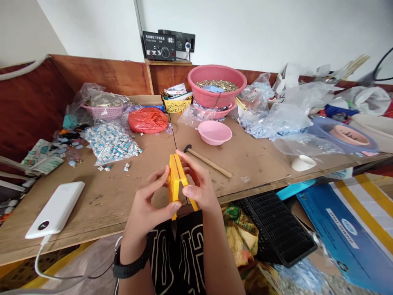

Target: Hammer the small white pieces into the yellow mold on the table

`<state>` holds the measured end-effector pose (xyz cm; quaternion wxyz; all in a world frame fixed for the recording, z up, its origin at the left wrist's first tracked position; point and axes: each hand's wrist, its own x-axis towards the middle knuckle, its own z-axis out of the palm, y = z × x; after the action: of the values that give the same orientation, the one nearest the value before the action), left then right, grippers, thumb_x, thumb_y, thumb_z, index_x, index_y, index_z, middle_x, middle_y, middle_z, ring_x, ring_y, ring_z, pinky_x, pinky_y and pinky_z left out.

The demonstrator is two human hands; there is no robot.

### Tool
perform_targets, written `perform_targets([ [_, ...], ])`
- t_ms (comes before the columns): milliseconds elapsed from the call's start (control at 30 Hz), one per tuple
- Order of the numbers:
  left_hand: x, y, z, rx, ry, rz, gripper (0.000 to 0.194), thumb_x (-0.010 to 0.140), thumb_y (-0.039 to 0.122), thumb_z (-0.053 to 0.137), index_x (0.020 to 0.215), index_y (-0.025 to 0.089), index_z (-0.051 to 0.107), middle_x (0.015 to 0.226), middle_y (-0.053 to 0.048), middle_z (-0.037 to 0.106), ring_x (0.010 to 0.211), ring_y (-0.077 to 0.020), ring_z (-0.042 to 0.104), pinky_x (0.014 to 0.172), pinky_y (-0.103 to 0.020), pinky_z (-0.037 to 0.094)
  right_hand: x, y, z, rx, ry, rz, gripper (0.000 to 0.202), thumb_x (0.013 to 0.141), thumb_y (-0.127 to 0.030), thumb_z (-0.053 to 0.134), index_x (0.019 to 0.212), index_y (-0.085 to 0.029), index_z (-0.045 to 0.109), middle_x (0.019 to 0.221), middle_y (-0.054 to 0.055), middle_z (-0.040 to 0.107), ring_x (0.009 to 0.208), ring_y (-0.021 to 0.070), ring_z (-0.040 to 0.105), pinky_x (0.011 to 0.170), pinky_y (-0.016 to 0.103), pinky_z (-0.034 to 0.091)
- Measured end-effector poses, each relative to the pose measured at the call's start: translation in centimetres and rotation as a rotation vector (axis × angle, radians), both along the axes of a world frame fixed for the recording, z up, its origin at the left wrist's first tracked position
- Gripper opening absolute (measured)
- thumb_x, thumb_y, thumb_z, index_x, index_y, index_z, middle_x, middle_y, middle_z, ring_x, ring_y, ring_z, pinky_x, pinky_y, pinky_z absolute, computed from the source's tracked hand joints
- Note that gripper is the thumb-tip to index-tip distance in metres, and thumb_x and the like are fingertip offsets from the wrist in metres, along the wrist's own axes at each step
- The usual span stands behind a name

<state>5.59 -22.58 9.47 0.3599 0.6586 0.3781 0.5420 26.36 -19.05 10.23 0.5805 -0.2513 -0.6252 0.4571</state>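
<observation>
Both forearms (219, 254) run off the bottom edge, partly hiding dark lettered clothing (175, 262); the inner faces of two yellow plates (174, 180) are hidden. These stand between left hand (149, 200) and right hand (200, 184), each pinching one side, over the table's (245, 180) near edge. Long axes point away from the body, far ends close together, perhaps joined.

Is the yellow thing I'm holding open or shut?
Open: the yellow thing shows a gap between its halves, widening downward; left hand and right hand each hold one.
</observation>
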Motion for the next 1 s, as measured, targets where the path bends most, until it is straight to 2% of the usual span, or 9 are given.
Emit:
perform_targets([
  [167, 0.2, 0.0, 0.1, -0.064, -0.05, -0.08, 0.068, 0.086, 0.048, 0.103, 0.148, 0.026, 0.086, 0.151, -0.016, 0.08, 0.132, -0.037, 0.078, 0.106, -0.047, 0.068, 0.1, -0.1, -0.4, -0.001, -0.054, -0.03, 0.081, 0.093, -0.065, 0.091, 0.165, -0.035, 0.07, 0.162, 0.009, 0.072, 0.141, 0.0374, 0.071, 0.113, 0.054, 0.062],
  [333, 0.9, 0.4, 0.2, -0.077, -0.092, -0.099, 0.062, 0.087, 0.051, 0.101, 0.142, 0.025, 0.089, 0.148, -0.017, 0.08, 0.127, -0.036, 0.08, 0.102, -0.045, 0.07, -0.5, 0.2, -0.8, -0.034, 0.009, -0.016, 0.079, 0.092, -0.068, 0.091, 0.159, -0.034, 0.066, 0.15, 0.01, 0.076, 0.136, 0.0345, 0.074, 0.114, 0.054, 0.061],
  [533, 1.3, 0.5, -0.5, -0.151, -0.081, -0.122, 0.041, 0.095, 0.052, 0.091, 0.12, 0.02, 0.092, 0.111, -0.012, 0.086, 0.104, -0.0315, 0.081, 0.094, -0.042, 0.069, -2.7, 0.2, -1.1, -0.16, 0.142, -0.009, 0.093, 0.077, -0.067, 0.103, 0.152, -0.034, 0.058, 0.145, 0.009, 0.074, 0.124, 0.0302, 0.074, 0.11, 0.05, 0.064],
  [600, 2.0, 0.4, -1.0, -0.178, -0.101, -0.036, 0.039, 0.102, 0.053, 0.08, 0.12, 0.02, 0.089, 0.112, -0.012, 0.085, 0.105, -0.0313, 0.081, 0.094, -0.041, 0.068, -3.6, -0.1, -1.1, -0.207, 0.114, -0.09, 0.102, 0.073, -0.058, 0.107, 0.158, -0.033, 0.057, 0.141, 0.007, 0.071, 0.119, 0.0274, 0.072, 0.104, 0.043, 0.065],
  [667, 3.0, 0.3, -1.4, -0.124, -0.113, 0.164, 0.041, 0.107, 0.055, 0.07, 0.121, 0.019, 0.084, 0.113, -0.011, 0.085, 0.105, -0.0295, 0.079, 0.091, -0.038, 0.066, -4.4, -0.3, -0.9, -0.226, 0.109, -0.195, 0.102, 0.074, -0.054, 0.107, 0.16, -0.031, 0.057, 0.135, 0.006, 0.07, 0.114, 0.0254, 0.071, 0.099, 0.039, 0.065],
  [767, 4.6, 0.2, -1.9, 0.032, -0.023, 0.455, 0.045, 0.109, 0.062, 0.065, 0.113, 0.019, 0.077, 0.098, -0.007, 0.08, 0.086, -0.023, 0.073, 0.076, -0.03, 0.059, -5.0, -0.4, -0.5, -0.153, 0.136, -0.369, 0.074, 0.094, -0.064, 0.09, 0.151, -0.026, 0.064, 0.127, 0.008, 0.072, 0.107, 0.0243, 0.07, 0.095, 0.037, 0.063],
  [833, 5.2, 0.2, -2.1, 0.119, 0.058, 0.554, 0.052, 0.108, 0.07, 0.066, 0.101, 0.019, 0.073, 0.081, -0.003, 0.073, 0.07, -0.0188, 0.065, 0.064, -0.026, 0.05, -5.1, -0.4, -0.4, -0.091, 0.135, -0.488, 0.054, 0.112, -0.071, 0.063, 0.136, -0.023, 0.071, 0.122, 0.009, 0.075, 0.106, 0.0244, 0.071, 0.094, 0.037, 0.061],
  [900, 5.4, 0.1, -2.1, 0.189, 0.093, 0.612, 0.058, 0.107, 0.075, 0.063, 0.092, 0.02, 0.07, 0.071, -0.001, 0.067, 0.062, -0.0171, 0.06, 0.058, -0.026, 0.045, -4.9, -0.2, -0.6, -0.093, 0.13, -0.606, 0.062, 0.119, -0.076, 0.042, 0.108, -0.022, 0.071, 0.102, 0.007, 0.073, 0.095, 0.0231, 0.07, 0.084, 0.034, 0.058],
  [1000, 5.5, 0.0, -1.9, 0.209, 0.104, 0.647, 0.06, 0.111, 0.075, 0.055, 0.089, 0.02, 0.069, 0.068, -0.001, 0.065, 0.06, -0.0165, 0.057, 0.058, -0.027, 0.043, -4.7, 0.3, -1.3, -0.166, 0.102, -0.741, 0.072, 0.117, -0.085, 0.035, 0.075, -0.027, 0.046, 0.068, -0.001, 0.05, 0.066, 0.0177, 0.05, 0.059, 0.029, 0.043],
])
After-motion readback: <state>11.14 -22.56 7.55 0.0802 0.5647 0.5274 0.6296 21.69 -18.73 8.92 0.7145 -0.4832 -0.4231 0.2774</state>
